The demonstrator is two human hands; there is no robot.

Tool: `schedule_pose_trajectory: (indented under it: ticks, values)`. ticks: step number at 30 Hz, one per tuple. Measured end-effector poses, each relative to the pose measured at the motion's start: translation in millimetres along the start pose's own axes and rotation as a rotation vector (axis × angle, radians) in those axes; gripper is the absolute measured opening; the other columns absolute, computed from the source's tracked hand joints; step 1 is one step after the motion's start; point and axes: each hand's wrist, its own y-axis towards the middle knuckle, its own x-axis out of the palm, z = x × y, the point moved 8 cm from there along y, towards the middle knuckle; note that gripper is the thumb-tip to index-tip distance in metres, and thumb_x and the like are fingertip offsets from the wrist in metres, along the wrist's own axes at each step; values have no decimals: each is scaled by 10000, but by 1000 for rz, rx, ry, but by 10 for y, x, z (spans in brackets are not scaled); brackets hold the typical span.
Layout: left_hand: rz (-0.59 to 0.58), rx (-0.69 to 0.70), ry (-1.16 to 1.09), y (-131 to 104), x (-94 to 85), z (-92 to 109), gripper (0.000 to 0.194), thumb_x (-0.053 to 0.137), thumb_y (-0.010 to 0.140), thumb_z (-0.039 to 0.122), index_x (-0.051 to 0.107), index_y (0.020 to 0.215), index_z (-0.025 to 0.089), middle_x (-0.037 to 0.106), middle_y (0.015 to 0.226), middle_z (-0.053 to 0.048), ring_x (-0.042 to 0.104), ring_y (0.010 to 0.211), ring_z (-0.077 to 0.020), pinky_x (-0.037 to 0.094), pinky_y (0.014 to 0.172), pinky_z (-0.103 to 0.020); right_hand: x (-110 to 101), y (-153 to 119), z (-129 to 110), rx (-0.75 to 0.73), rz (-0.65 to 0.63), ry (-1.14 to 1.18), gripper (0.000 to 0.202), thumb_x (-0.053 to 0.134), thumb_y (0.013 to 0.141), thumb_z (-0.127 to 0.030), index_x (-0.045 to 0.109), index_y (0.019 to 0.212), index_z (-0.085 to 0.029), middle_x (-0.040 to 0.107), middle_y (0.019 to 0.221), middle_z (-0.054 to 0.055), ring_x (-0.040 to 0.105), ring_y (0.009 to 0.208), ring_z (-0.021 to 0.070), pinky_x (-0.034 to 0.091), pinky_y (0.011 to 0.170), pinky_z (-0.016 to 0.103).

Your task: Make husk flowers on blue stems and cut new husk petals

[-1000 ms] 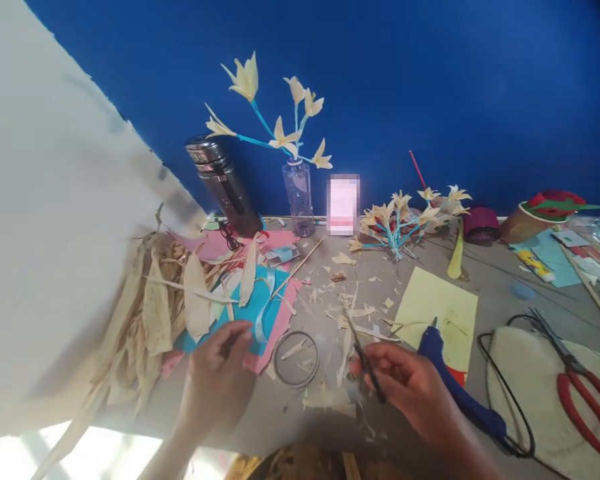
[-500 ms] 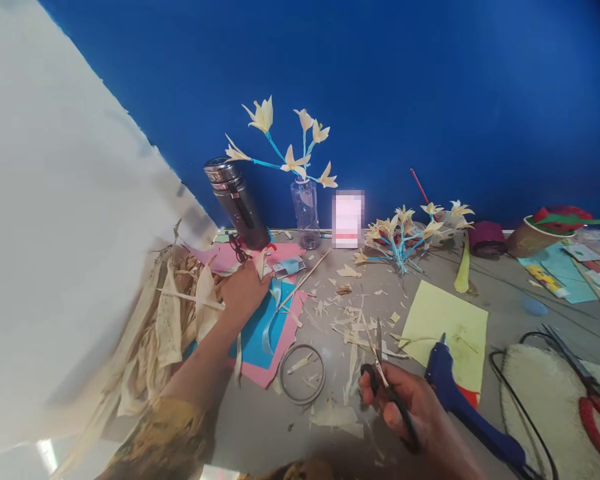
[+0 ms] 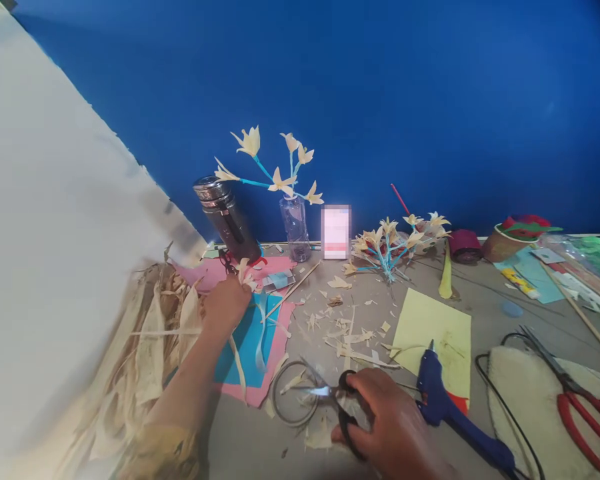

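My left hand (image 3: 227,303) is closed at the far end of the pink and blue sheets, with a pale husk strip (image 3: 246,272) poking out past its fingers. To its left lies a heap of dried husks (image 3: 150,353). My right hand (image 3: 387,420) grips small black-handled scissors (image 3: 350,427). Their blades are parted and point left over a grey ring (image 3: 296,393) on the table. Pale husk scraps (image 3: 363,337) are scattered between my hands. The tips of my left fingers are partly hidden.
A bottle with husk flowers (image 3: 295,230) and a dark flask (image 3: 233,227) stand by the blue wall. A flower bunch (image 3: 391,250) lies right of a blurred phone-like screen (image 3: 336,232). A blue glue gun (image 3: 440,397), yellow paper (image 3: 430,327) and red-handled scissors (image 3: 580,400) lie at right.
My right hand has swung the scissors from pointing away to pointing left over the ring, with the blades parted. My left hand stays by the pink sheet. The view has tilted up and shifted slightly right.
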Motion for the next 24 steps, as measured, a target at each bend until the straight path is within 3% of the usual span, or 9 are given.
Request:
schedule_pose_trajectory:
  ticks: [4,6,7,10,13,18,24]
  values:
    - [69,46,-81,-121,-291,-43,275,380,884,286,621,805,179,706,797,-143,675,792,-302,424,635,-345,8,20,68,-59,27,-90,433,727,720,-235,710,1152,-226,672,1234,114,598,1162,305,484,954,349]
    - [172,95,-347,-295,-498,-56,248,425,863,340,528,672,219,587,622,-42,585,652,-227,375,585,-304,25,44,111,-44,5,-136,456,702,735,-210,697,1191,-214,665,1222,121,598,1151,306,480,960,366]
    - [162,123,-522,-398,-538,-43,247,453,850,367,498,653,224,526,579,-7,531,598,-193,359,564,-285,25,57,113,-35,-8,-160,461,687,742,-195,691,1203,-210,661,1211,124,600,1143,308,479,957,376]
    - [-97,162,-958,-740,-398,139,285,535,810,445,481,639,223,419,540,44,403,512,-136,314,502,-250,-3,102,39,-2,-62,-216,373,670,752,-187,701,1124,-208,626,1214,130,621,1108,308,489,894,369]
    - [-271,141,-1126,-1067,-204,386,355,568,808,487,427,621,221,361,545,61,344,506,-114,303,496,-230,-8,140,-67,60,-166,-285,229,669,778,-208,702,1004,-202,620,1195,131,673,1010,303,483,801,352]
    - [-384,149,-1149,-1335,-17,694,430,549,835,554,408,610,215,303,575,60,295,531,-108,273,495,-228,7,168,-133,120,-279,-394,326,686,783,-154,650,1105,-188,683,1097,122,694,976,323,439,741,331]
    - [-391,168,-1155,-1402,16,757,345,575,853,495,525,681,200,375,589,55,321,538,-105,271,496,-225,-75,153,-176,47,-317,-340,287,711,794,-152,623,1065,-185,664,1149,109,683,965,288,365,701,305]
